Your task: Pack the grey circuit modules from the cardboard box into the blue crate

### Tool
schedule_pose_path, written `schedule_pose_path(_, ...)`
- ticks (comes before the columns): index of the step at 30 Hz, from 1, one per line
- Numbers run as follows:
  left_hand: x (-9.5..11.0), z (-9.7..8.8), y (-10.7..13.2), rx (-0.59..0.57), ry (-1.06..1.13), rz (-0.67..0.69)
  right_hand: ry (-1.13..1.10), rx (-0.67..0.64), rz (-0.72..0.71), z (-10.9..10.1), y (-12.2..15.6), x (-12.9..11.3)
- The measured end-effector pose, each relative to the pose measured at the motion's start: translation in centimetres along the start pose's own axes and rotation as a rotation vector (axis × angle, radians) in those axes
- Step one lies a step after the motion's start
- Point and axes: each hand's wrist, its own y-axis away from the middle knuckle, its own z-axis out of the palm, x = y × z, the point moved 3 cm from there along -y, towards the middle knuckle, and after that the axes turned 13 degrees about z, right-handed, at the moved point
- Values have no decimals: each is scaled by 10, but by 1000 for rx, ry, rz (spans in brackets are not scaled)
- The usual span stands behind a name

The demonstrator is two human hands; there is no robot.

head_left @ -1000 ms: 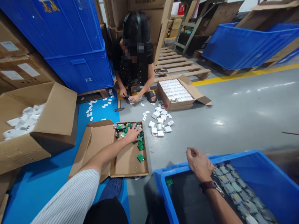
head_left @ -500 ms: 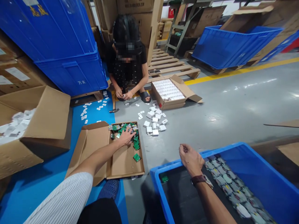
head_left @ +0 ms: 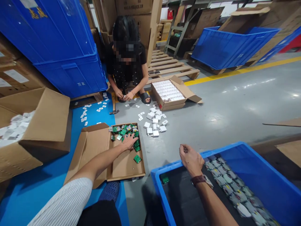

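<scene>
My left hand (head_left: 129, 141) reaches into a flat cardboard box (head_left: 122, 166) on the floor, fingers spread over a heap of small green circuit boards (head_left: 124, 130) at its far end. One loose green board (head_left: 137, 158) lies apart in the box. My right hand (head_left: 191, 158) hovers over the near rim of a blue plastic crate (head_left: 237, 150), fingers curled in a loose fist; what they hold is hidden. The crate holds several grey-white parts (head_left: 231, 185) along its right side and one green board (head_left: 165, 179).
A person (head_left: 127, 59) squats opposite, handling small white pieces. White plug-like parts (head_left: 155, 124) lie on the grey floor beside an open carton of white items (head_left: 168, 91). A hammer (head_left: 113, 111), big cardboard box (head_left: 35, 125), blue bins (head_left: 61, 47) and a wooden pallet (head_left: 171, 64) stand around.
My left hand has drawn back a little from the heap of green boards toward me. My right hand has stayed at the crate rim. The view shifted slightly.
</scene>
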Motion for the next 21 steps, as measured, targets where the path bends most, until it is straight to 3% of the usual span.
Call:
schedule_pose_path(3, 0, 2, 4, -26, 50, 3, -5, 15, -3, 1, -1, 1)
schedule_pose_path(8, 2, 9, 48, -39, 197, 33, -62, 29, -17, 1, 1, 4)
schedule_pose_path(13, -1, 5, 80, 83, 430, -15, -350, 51, -74, 6, 8, 9)
schedule_pose_path(18, -4, -8, 85, 239, 708, -152, -1067, -172, -89, 8, 43, 13)
schedule_pose_path(21, -1, -20, 85, 267, 1005, -242, -1279, -385, -106, 7, 75, 11)
